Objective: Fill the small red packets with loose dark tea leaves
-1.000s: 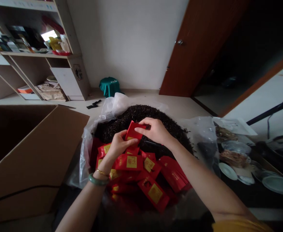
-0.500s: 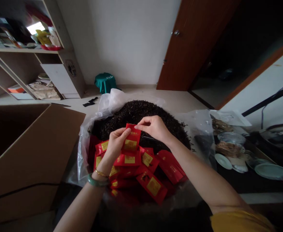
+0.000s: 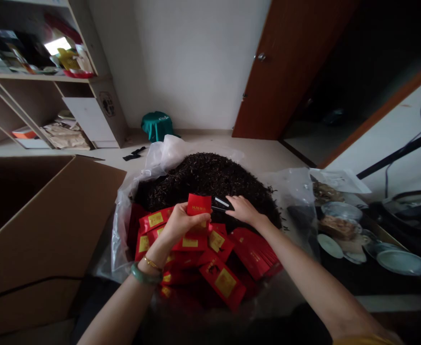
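Note:
My left hand [image 3: 182,221] pinches a red packet [image 3: 199,204] with gold print, its top edge pointing away from me. Just right of it, my right hand [image 3: 244,209] has its fingers around the end of a slim black tool [image 3: 220,207] with a pale strip; its exact kind is unclear. Beneath the tool rises a heap of dark, dried, twisted leaves [image 3: 210,170], like loose tea. Several more red packets [image 3: 224,280] with gold labels lie in front of the heap, inside a clear plastic bag [image 3: 122,227].
An open cardboard box [image 3: 70,225] stands at the left. On the right, a dark surface holds glass bowls [image 3: 341,211] and pale lids [image 3: 402,262]. Shelves [image 3: 88,91], a green cloth-covered object [image 3: 156,125] and a brown door [image 3: 264,81] are behind.
My right hand has left the packet's top edge and moved down and right to the black tool. My left hand still holds the packet, now slightly lower.

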Motion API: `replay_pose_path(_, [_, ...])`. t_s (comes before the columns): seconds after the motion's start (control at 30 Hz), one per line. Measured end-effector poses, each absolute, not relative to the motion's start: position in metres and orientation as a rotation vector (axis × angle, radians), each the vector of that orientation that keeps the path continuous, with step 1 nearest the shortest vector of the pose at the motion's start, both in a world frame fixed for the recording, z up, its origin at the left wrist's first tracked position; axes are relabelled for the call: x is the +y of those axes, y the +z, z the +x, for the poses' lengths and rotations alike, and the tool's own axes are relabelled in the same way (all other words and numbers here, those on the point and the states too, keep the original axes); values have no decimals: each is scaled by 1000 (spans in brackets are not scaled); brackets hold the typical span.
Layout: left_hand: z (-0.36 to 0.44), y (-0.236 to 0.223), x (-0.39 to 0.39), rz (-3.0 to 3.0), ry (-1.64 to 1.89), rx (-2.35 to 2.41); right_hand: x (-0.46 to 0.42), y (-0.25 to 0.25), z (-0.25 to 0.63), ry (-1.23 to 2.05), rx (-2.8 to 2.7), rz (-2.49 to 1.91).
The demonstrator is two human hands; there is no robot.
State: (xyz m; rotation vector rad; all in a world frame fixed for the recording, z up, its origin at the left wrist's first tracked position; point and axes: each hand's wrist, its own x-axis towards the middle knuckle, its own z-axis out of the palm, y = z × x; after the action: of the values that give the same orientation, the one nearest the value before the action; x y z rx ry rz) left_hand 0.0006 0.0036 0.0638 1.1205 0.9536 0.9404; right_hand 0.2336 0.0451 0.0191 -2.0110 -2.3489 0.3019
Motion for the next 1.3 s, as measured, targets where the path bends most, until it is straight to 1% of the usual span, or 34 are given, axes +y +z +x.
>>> replay_pose_path(0.07, [1, 63, 3, 1138, 932, 942, 43, 4, 235, 276, -2368, -2031])
replay_pose_path(0.17, [1, 62, 3, 1146, 919, 930, 43, -5, 232, 243, -2358, -2038])
replay_pose_path(0.33, [-1, 60, 4, 1142, 905, 937, 51, 14, 247, 282, -2214, -1967])
replay_pose_path(0.4, [-2, 61, 4, 1139, 899, 935, 51, 32, 259, 413, -2069, -1807])
replay_pose_path(0.5, [-1, 63, 3, 1133, 874, 962, 40, 61, 267, 753, -1866, -1533])
replay_pose_path(0.57, [0, 65, 2, 1133, 846, 999, 27, 78, 262, 949, -1799, -1439])
replay_pose_path(0.7, [4, 69, -4, 1143, 787, 1025, 4, 94, 235, 1127, -1842, -1374])
replay_pose_path(0.83, [8, 69, -8, 1194, 756, 1020, -6, 96, 214, 1091, -1896, -1397])
replay_pose_path(1.07, [14, 65, -10, 1151, 758, 1027, -11, 94, 203, 815, -1928, -1457])
replay_pose_path(1.3, [15, 59, -10, 1214, 737, 1036, -11, 96, 208, 863, -1951, -1486])
